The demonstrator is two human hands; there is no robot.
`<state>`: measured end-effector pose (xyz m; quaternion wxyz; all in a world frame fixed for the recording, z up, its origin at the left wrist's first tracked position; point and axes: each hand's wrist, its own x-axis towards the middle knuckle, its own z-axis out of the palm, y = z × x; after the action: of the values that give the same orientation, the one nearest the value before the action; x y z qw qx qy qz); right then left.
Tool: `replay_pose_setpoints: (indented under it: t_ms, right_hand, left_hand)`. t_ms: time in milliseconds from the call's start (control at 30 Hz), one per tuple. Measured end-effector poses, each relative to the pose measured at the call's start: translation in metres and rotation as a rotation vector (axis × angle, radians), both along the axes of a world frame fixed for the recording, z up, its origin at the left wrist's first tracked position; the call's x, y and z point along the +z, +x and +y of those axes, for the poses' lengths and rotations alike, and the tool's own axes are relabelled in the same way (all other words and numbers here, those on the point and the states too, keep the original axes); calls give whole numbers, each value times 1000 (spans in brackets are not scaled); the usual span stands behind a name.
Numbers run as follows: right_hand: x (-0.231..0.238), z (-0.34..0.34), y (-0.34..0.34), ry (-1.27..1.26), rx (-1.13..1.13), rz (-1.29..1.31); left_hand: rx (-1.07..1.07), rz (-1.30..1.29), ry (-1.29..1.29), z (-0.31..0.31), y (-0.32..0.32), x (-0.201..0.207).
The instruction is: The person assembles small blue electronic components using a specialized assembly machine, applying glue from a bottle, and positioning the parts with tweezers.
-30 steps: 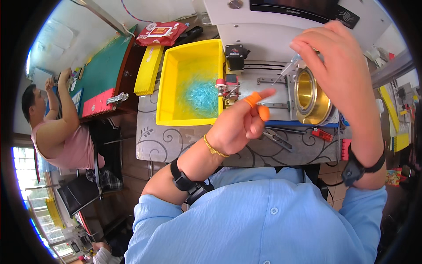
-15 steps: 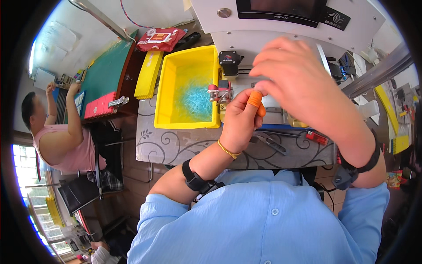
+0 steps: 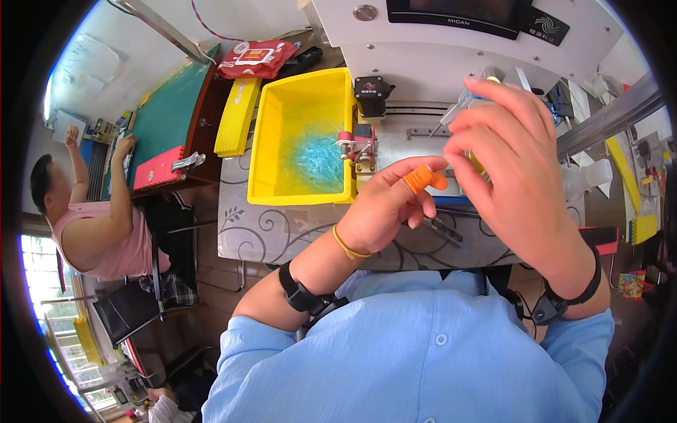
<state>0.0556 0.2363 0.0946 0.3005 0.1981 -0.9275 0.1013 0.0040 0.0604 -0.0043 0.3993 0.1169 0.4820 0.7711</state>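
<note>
My left hand [image 3: 391,204] is closed, its thumb and forefinger tips pinched together. Orange ribbed finger covers [image 3: 417,180] sit on its fingers. Just right of it, my right hand [image 3: 511,166] brings thumb and forefinger together beside the left fingertips, its other fingers raised and spread. Whatever lies in either pinch is too small to make out. Both hands are in front of a white machine [image 3: 430,56], over its metal bed [image 3: 419,144]. A needle-tipped dispenser [image 3: 455,114] shows behind the right fingers, partly hidden.
Left of the machine's red clamp [image 3: 347,144] stands a yellow bin [image 3: 264,158] holding pale blue strands [image 3: 316,161]. Yellow strips [image 3: 238,116] and a red packet [image 3: 257,59] lie beyond it. A dark-handled tool [image 3: 444,231] lies near the table's front. Another person [image 3: 99,225] sits at the green table [image 3: 166,109].
My right hand has lowered and its fingers have turned toward the left fingertips. The left hand has tilted rightward, and the needle-tipped dispenser has come into sight behind the right hand.
</note>
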Motion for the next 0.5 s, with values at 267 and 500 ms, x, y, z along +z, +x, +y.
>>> replay_pose_setpoints:
  t_ms: [267, 500]
  right_hand:
    - [-23, 3, 16, 9, 17, 19]
    - [-12, 9, 10, 15, -118, -40]
  left_hand:
    - [-45, -268, 165, 7, -5, 4]
    - [173, -5, -21, 15, -4, -8]
